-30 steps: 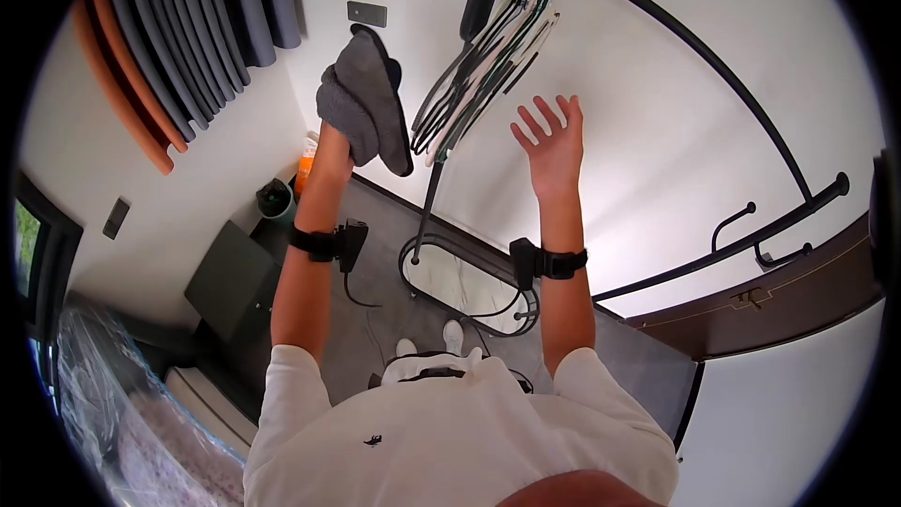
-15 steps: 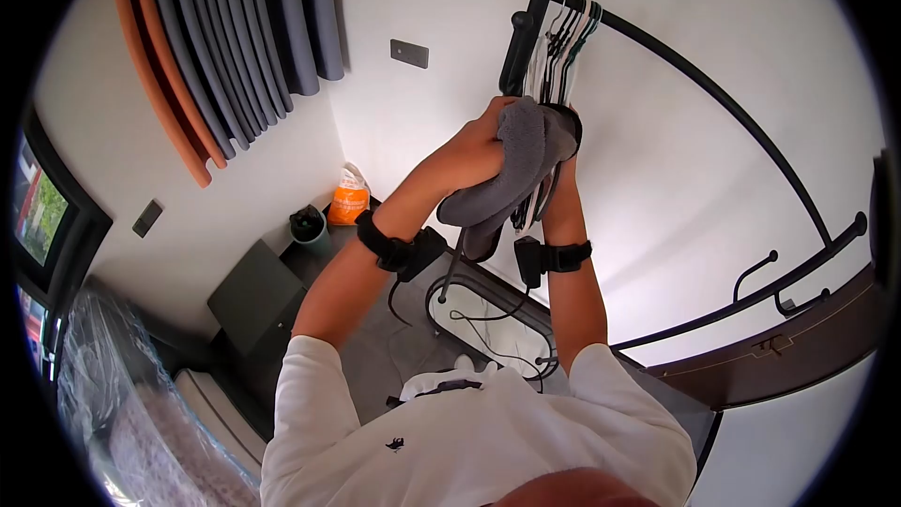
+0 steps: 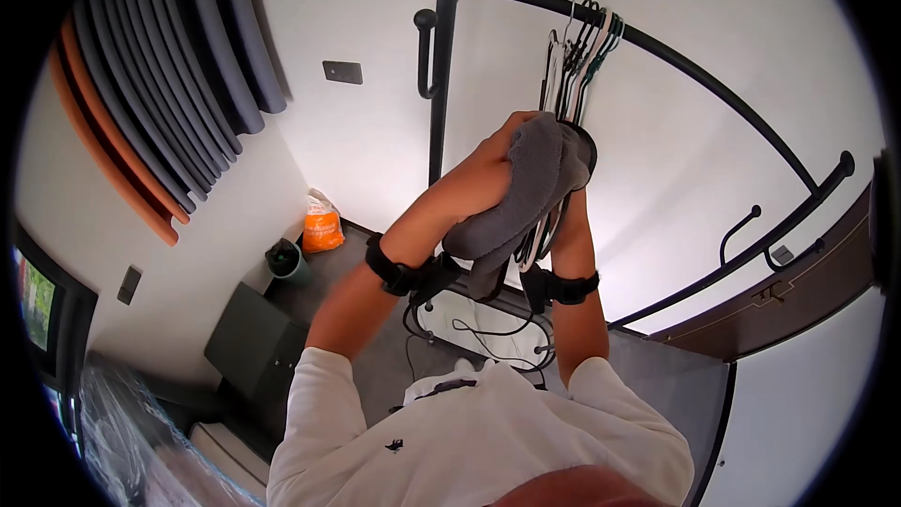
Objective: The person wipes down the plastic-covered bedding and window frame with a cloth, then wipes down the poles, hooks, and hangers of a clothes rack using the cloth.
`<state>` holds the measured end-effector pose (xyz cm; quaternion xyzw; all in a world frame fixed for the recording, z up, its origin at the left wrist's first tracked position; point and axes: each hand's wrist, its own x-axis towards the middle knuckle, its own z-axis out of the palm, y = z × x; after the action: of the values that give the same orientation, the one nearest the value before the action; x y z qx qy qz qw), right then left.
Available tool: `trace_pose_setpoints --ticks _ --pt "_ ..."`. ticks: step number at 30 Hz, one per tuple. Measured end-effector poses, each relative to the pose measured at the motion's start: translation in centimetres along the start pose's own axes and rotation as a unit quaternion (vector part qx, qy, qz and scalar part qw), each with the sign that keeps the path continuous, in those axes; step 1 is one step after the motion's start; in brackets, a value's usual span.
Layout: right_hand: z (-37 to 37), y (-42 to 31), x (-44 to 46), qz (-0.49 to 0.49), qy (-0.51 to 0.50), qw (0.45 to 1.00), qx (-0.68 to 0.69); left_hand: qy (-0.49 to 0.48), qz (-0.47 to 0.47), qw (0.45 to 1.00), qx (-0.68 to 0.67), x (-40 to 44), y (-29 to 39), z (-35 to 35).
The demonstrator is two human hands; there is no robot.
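Note:
My left hand [image 3: 508, 152] is closed round the upper side of a grey plush piece [image 3: 507, 210], thick and folded, with a dark edge at its right; I cannot make out its exact kind. My right hand [image 3: 578, 205] is behind its right side, mostly covered, so its fingers are hidden. Several clothes hangers [image 3: 584, 66], white, black and green, hang bunched on the curved black rail [image 3: 713, 80]. Their lower parts run down behind the plush piece and show again beneath it, between my forearms.
Left of my hands stands the black rack post [image 3: 441, 122]. Lower down are a mirror-like oblong panel [image 3: 446, 317] with cables across it, a bin [image 3: 289, 265], an orange-and-white bag [image 3: 323, 227] and a dark cabinet [image 3: 251, 338]. Brown panelling [image 3: 765, 310] is at the right.
The view has turned, so the rack post and wall things sit further left. More of the hangers shows above my hands. The plush piece stays in my left hand.

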<state>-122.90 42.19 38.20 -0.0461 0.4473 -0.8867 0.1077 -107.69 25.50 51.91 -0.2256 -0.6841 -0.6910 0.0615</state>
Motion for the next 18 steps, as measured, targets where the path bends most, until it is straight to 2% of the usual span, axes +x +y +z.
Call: trace_pose_setpoints --ticks 2,9,11,18 --pt "1.4 -3.4 -4.9 -0.032 0.037 0.999 -0.006 -0.019 -0.004 0.999 0.029 1.2 -1.0 1.4" --pt "-5.5 -7.8 -9.7 -0.053 0.105 0.991 -0.065 -0.107 0.013 0.994 -0.011 4.4 -2.4 6.6" --pt "-7.4 -8.8 -10.8 -0.051 0.116 0.987 -0.094 -0.141 0.057 0.988 -0.012 4.9 -3.2 7.9" --pt "-10.5 -11.7 -11.6 -0.063 0.116 0.968 -0.214 -0.128 0.095 0.986 -0.05 4.9 -4.4 10.0"
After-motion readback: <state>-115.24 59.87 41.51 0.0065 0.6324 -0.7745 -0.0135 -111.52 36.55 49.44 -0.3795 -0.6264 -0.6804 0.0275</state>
